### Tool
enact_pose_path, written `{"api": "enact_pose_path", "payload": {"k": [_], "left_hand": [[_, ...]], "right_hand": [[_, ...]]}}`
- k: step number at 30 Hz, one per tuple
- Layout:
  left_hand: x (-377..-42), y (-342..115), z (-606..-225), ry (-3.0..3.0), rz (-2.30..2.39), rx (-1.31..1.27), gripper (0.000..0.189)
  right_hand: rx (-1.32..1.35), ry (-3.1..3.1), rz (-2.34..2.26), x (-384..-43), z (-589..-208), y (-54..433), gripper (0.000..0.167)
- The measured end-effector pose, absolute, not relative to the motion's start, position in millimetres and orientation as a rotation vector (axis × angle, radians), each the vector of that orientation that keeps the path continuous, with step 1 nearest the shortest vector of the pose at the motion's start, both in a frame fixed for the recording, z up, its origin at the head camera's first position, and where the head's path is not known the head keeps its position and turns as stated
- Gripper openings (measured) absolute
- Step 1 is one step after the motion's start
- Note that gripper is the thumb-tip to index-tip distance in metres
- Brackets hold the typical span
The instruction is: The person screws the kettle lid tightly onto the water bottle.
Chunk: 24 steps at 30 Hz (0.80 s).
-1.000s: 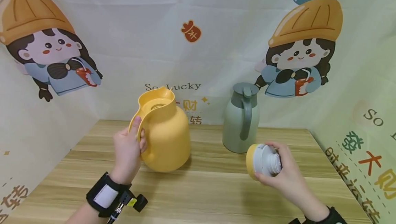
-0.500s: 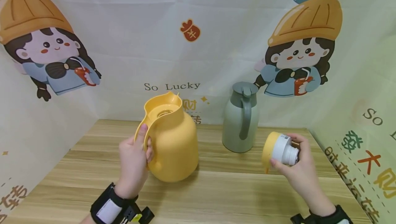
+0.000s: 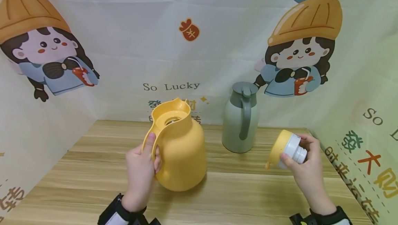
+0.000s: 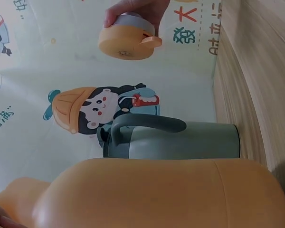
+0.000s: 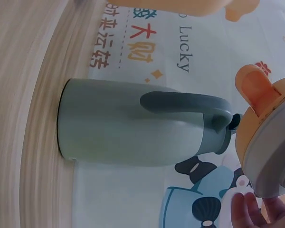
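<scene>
- Seems at a step of handling jug [image 3: 185, 156] and lid [image 3: 280, 145] apart, with the jug's mouth uncovered.
- Probably calls next for a steady left hold and a controlled turn of the lid, clear of the pot [image 3: 233, 123].
- Grips the jug's handle with left hand [image 3: 141, 175], fingers curled round, thumb laid along the upper part.
- Pinches the lid with right hand [image 3: 306, 169], spread only to the lid's width: thumb on the near side, fingers round the far side.
- Holds the lid in the air on its side, yellow top towards 10 o'clock, pale neck towards 4, at 3 o'clock from the jug and well apart.
- Holds the jug near upright at 8 o'clock from the pot; cannot tell about contact between base and table [image 3: 236, 201].
- Leaves the pot standing on the table, touched by neither hand.
</scene>
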<state>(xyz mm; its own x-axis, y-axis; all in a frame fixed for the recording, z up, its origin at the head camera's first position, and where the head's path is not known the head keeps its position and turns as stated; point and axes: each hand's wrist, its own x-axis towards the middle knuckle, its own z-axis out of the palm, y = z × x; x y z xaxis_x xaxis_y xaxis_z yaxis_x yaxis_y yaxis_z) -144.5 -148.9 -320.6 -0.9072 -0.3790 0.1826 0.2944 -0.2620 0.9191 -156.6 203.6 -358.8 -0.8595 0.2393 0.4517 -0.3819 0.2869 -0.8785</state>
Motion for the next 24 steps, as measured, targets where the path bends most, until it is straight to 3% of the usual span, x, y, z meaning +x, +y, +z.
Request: {"api": "enact_pose_path", "payload": {"k": [8,18,24], "left_hand": [[-136.2,-137.2,-323.7,-1.650,-2.176,0.076,0.055],[-127.4,-122.2,-331.6,-1.722,-2.181,0.120,0.054],[-120.6,-112.5,-335.7,-1.707,-2.219,0.132,0.053]], "right_hand": [[0.122,-1.877,1.827,-159.6,-362.2,205.4,0.057],[0.113,-1.921,1.904,-163.7,-367.0,213.3,0.085],[0.194,-1.936,1.925,-162.8,-370.6,215.6,0.083]]}}
